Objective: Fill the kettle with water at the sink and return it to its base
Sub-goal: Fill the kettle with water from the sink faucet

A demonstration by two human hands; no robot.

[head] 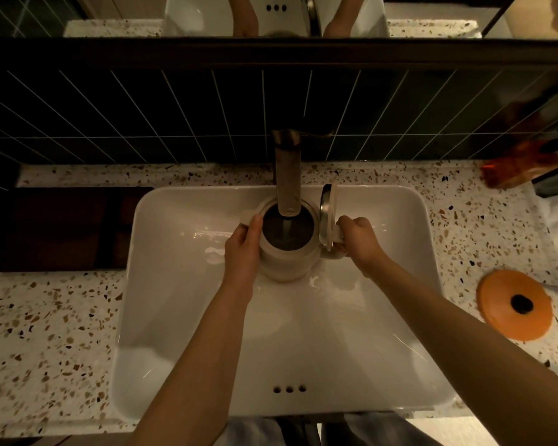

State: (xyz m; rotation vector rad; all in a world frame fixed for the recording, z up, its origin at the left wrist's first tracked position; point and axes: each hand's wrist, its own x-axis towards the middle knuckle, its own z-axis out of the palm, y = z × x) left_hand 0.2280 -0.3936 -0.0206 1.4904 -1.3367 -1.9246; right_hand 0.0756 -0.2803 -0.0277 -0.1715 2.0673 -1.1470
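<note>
A pale kettle stands upright inside the white sink, right under the metal faucet. Its lid is flipped up on the right side, and a stream of water falls from the spout into the dark opening. My left hand wraps the kettle's left side near the spout. My right hand grips the handle on the kettle's right. The round orange base lies on the counter to the right of the sink.
Speckled terrazzo counter surrounds the sink. Dark tiled wall and a mirror ledge rise behind the faucet. A reddish-orange packet lies at the back right corner. A dark recess sits left of the sink.
</note>
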